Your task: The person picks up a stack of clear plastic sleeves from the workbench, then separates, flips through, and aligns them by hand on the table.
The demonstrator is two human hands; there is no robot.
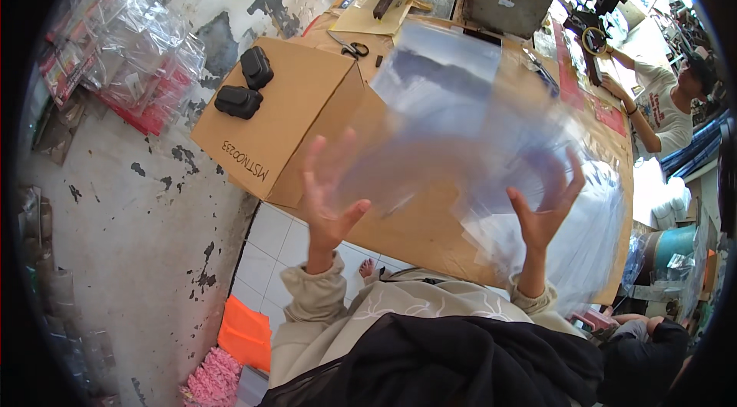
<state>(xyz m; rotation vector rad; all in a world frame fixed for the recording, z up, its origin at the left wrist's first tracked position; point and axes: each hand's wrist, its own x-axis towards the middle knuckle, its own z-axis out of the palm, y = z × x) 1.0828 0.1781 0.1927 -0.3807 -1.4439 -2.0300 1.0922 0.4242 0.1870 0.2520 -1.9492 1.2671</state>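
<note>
Peeling, pale paint covers the wall [146, 200] along our left, and beside it spreads a brown-topped table [430, 253]. Toward the far right we see a co-worker [664, 107] in a white shirt, both arms stretched toward a machine. At the table's left side, next to the wall, sits a large cardboard box [292, 111]. High on that wall we find a bulky bunch of clear and red plastic packaging [134, 54]. Loose clear sheets [591, 234] lie spread over the table's right side, close to our right hand [543, 215]. More translucent plastic [434, 153], badly blurred, spans the space above the table between our two hands. Our left hand [328, 207] is raised just beside the box, its fingers spread and its thumb held apart; our right matches it, thumb and fingers curved into a wide C. We cannot tell whether either one touches the blurred plastic. Two rounded black cases [239, 102] rest on the box, near each other, and beyond its far edge we make out a pair of scissors [355, 48] with dark handles.
</note>
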